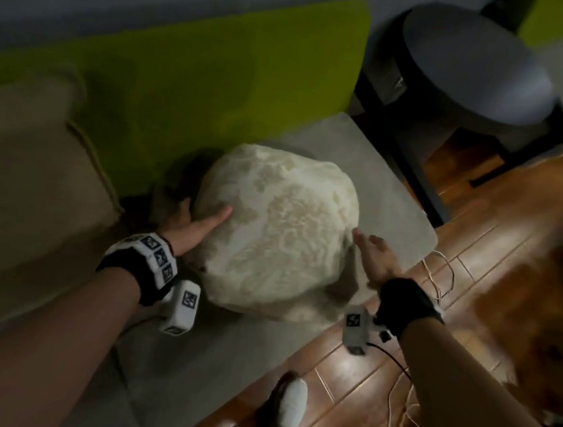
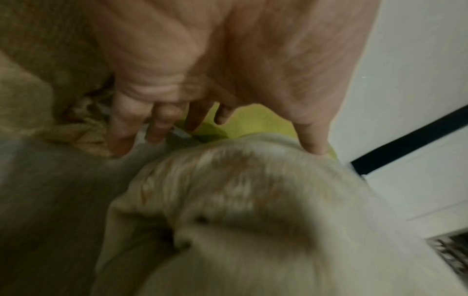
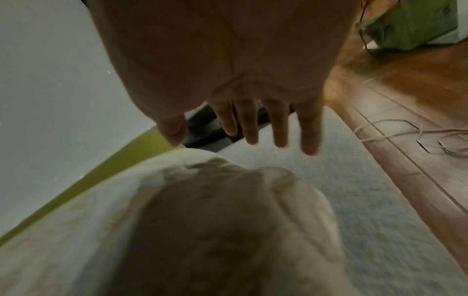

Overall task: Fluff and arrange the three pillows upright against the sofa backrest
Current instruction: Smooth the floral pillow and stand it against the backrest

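Cream textured pillow (image 1: pixel 276 230) lies on the grey sofa seat (image 1: pixel 373 174) between both hands. Left hand (image 1: pixel 191 227) presses its side, fingers straight. Right hand (image 1: pixel 373 258) hovers spread just beside it. Beige pillow (image 1: pixel 23 167) sits beyond the left hand; seat edge and white cable (image 1: pixel 439 273) beyond the right.

Pillow 1: plump cream embossed-fabric pillow (image 1: pixel 276 233), lying on grey sofa seat (image 1: pixel 392 193), near lime-green backrest (image 1: pixel 197 77).
Pillow 2: tan cushion (image 1: pixel 19 167), at left.
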`<state>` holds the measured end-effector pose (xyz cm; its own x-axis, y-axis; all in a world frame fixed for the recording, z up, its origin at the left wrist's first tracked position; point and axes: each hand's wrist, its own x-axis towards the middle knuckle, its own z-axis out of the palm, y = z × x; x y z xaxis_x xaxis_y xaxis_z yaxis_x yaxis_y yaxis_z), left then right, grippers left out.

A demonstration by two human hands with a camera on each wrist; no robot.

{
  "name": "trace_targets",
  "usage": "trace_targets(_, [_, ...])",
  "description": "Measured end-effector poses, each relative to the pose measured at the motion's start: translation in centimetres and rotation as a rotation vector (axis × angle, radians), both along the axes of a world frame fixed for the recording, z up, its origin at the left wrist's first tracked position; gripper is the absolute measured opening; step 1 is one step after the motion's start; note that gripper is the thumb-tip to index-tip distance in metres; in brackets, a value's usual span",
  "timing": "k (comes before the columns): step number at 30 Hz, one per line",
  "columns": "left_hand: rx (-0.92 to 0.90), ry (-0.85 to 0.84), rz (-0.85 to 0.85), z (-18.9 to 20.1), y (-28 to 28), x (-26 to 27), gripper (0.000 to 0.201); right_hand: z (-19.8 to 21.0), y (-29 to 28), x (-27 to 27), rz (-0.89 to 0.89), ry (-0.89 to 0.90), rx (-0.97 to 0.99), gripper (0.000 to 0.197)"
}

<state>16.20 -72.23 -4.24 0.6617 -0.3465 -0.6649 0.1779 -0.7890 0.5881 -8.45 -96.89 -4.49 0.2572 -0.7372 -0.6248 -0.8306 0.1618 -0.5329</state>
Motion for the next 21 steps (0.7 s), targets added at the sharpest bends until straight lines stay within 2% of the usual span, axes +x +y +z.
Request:
trace_targets(2, [-0.032,0.089,0.142,-1.5,-0.4,-1.3,0.124,-1.4,-0.4,0.3,0.070,-0.023,0.225,0.094])
trace_targets(4, [-0.100,0.101,0.290,-2.3,-0.5,-2.6,0.124,-1.8,-1.2,0.8,0.166,-0.082,0.233,0.102])
trace_targets(7, [-0.274,0.108,0.461,-1.0,-1.2,-5.5,0.110,-1.0,-4.2,1.9,0.272,-0.136,0.100,0.074])
trace_targets(9, [-0.392,0.107,0.531,-0.4,-1.5,-7.4,0.093,0.3,-6.5,3.2,0.328,-0.211,0.074,0.066])
trace_targets(11, [-0.441,0.054,0.597,-0.8,-1.9,-9.0,0.089,1.6,-8.7,4.7,0.344,-0.298,0.047,0.063])
trace_targets(15, [-0.482,0.015,0.672,-1.9,-3.5,-9.7,0.102,3.2,-11.3,7.0,0.280,-0.401,-0.017,0.064])
trace_targets(16, [-0.487,0.048,0.703,-2.0,-4.0,-9.5,0.098,3.0,-11.8,7.5,0.246,-0.397,-0.031,0.063])
trace_targets(19, [-0.615,0.203,0.875,-2.8,-4.8,-8.9,0.060,1.3,-12.4,7.7,0.121,-0.352,0.008,0.058])
trace_targets(21, [-0.571,0.185,0.836,-4.7,-3.4,-8.4,0.057,-0.4,-12.7,6.8,-0.002,-0.402,0.085,0.050])
